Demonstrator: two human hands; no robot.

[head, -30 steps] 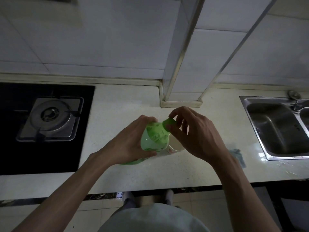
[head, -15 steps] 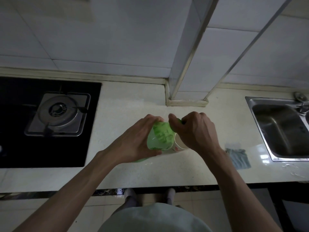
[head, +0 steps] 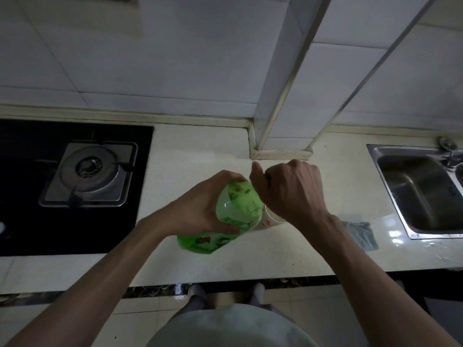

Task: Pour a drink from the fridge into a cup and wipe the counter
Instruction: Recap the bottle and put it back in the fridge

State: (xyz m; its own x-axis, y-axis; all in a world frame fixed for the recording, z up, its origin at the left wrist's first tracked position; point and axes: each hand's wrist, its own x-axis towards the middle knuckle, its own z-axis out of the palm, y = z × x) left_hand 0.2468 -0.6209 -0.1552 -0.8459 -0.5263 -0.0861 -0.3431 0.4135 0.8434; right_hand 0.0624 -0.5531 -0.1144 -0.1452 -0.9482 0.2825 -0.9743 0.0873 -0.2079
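A green plastic drink bottle stands on the pale counter, its neck leaning toward the back right. My left hand grips its upper body from the left. My right hand is curled over the bottle's top, and the cap is hidden inside its fingers. A white paper cup with a red mark stands right behind the bottle, mostly covered by my right hand and wrist. A grey-blue cloth lies flat on the counter to the right of my right forearm.
A black gas hob with one burner fills the counter's left part. A steel sink with a tap sits at the right. A tiled pillar juts onto the counter behind my hands. The counter's front edge runs below my forearms.
My right hand has closed down over the bottle's top, hiding the green cap that showed between its fingers a second ago. The left hand keeps its hold on the bottle.
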